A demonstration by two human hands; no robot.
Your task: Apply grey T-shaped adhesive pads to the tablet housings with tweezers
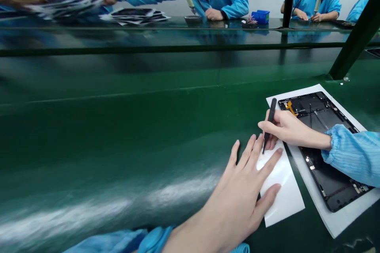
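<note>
My left hand (237, 189) lies with its fingers spread, partly over a white glossy sheet (285, 193) on the green table. My right hand (286, 126) grips black tweezers (270, 116) upright like a pen. Their pointed tip is down at the sheet, close to my left fingers; whether it touches anything there I cannot tell. Beneath my right forearm lies an opened tablet housing (341, 182) with dark inner parts and an orange flex cable (291, 107). It rests on a larger white sheet (322, 215). My sleeve hides part of the housing.
A green post (356, 31) rises beyond the tablet housing. Across the raised rail (148, 49), people in blue work at another bench. A stack of dark and white sheets (135, 16), a blue bin (261, 17) and a small dish (248, 23) stand there.
</note>
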